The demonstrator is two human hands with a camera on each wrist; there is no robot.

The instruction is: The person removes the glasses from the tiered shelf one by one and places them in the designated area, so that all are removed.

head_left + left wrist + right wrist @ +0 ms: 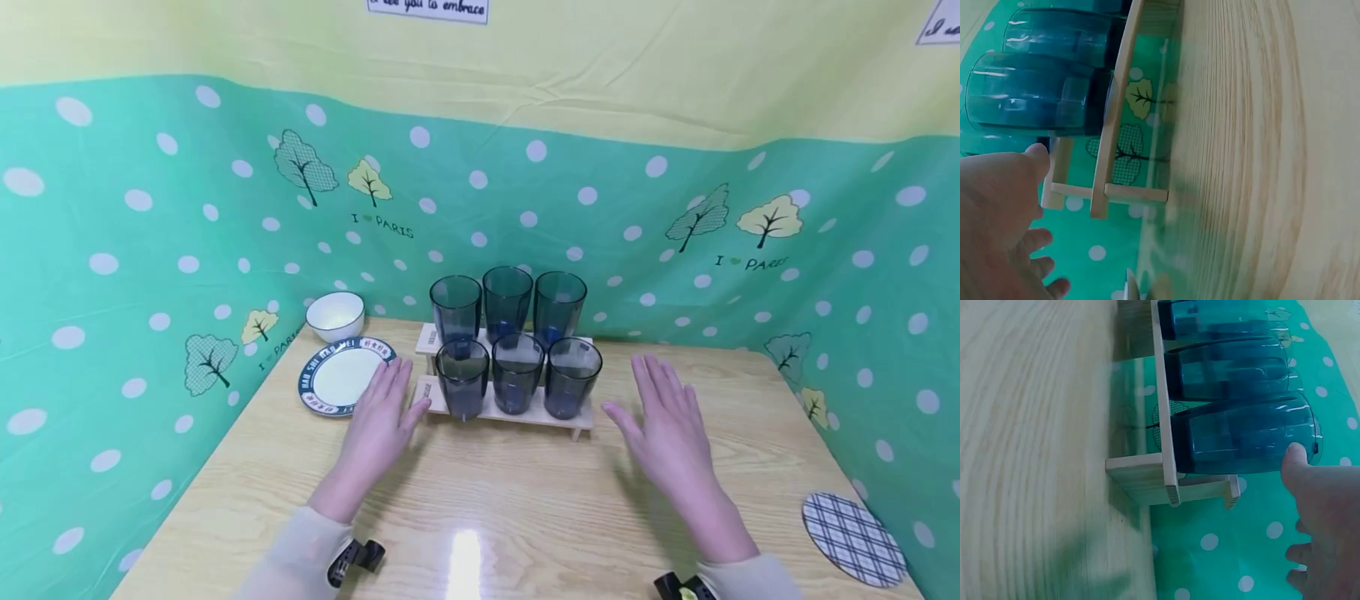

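Note:
Several dark tinted glasses stand upright in two rows of three on a two-tier wooden rack [525,415] at the table's middle. In the front row are a left glass [462,379], a middle glass [517,375] and a right glass [573,379]. The back row, with its middle glass [507,302], stands higher. My left hand [378,425] hovers with straight fingers by the rack's left end, overlapping the plate's edge in the head view. Off the rack's right end, my right hand [667,425] is held out flat, fingers straight, thumb towards the glasses. Neither hand holds anything.
Left of the rack lies a white plate [345,379] with a blue patterned rim, and a white bowl [335,317] stands behind it. A round checked mat [855,537] lies at the table's right edge. Green dotted cloth [480,217] hangs close behind and along both sides.

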